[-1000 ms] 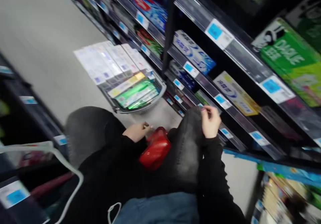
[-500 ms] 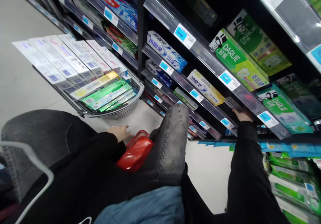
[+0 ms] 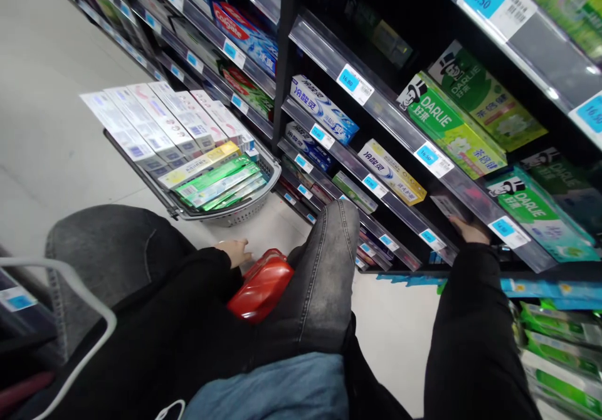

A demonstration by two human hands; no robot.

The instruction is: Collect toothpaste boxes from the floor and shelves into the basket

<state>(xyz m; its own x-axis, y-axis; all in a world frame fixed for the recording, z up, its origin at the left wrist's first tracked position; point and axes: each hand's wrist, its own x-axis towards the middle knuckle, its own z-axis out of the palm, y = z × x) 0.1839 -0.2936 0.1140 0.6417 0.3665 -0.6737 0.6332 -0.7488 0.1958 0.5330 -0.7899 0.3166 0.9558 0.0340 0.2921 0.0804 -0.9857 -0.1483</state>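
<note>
Under the shelf with the DARLIE boxes, my right hand [image 3: 470,229] reaches into the shaded level below. Its fingers are at the end of a greyish toothpaste box [image 3: 448,208] and look closed on it; part of the grip lies in shadow. Beside that box is a yellow-and-white toothpaste box [image 3: 392,170]. My left hand [image 3: 236,252] hangs between my knees with fingers loosely stretched and nothing in them. Just below it, a shiny red bag or case [image 3: 261,288] rests against my thigh. A grey basket [image 3: 249,212] on the floor holds several white boxes [image 3: 141,122] and green packs [image 3: 221,182].
Shelves with price tags [image 3: 355,84] rise ahead and to the right. Green DARLIE boxes [image 3: 449,122] stand above my right arm. Several green packages [image 3: 562,357] lie low at the right. A pale handle or cable [image 3: 94,301] crosses the lower left.
The view has shifted, so the basket and shelves sit further right in the picture. My right hand stays at the same greyish box, and my left hand stays near the red item.
</note>
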